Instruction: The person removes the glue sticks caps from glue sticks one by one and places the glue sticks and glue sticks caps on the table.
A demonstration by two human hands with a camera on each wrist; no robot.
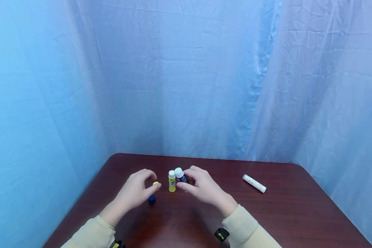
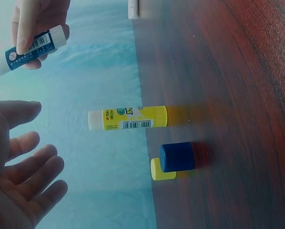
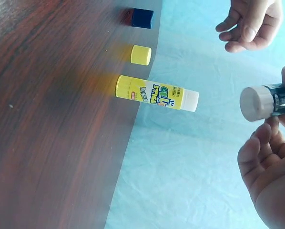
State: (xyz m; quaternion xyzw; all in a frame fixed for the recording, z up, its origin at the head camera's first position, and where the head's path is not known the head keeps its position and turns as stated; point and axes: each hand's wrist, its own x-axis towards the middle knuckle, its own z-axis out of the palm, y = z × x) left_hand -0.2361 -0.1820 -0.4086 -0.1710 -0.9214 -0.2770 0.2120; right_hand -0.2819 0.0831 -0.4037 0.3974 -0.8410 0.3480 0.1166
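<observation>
My right hand (image 1: 206, 187) pinches a navy glue stick (image 2: 33, 49) between thumb and fingers, tilted and raised above the table. Both of its ends look white in the left wrist view. Just left of it, a yellow glue stick (image 1: 172, 183) with a white top stands upright on the table. My left hand (image 1: 136, 189) hovers to the left with thumb and fingers spread apart, holding nothing. Below that hand, a yellow cap (image 3: 141, 55) and a dark blue cap (image 1: 152, 199) stand on the table close together; the hand partly covers the yellow one in the head view.
A white tube (image 1: 254, 183) lies on its side at the right of the dark red-brown table (image 1: 285, 213). Light blue curtains (image 1: 186, 86) hang behind the table and along both sides.
</observation>
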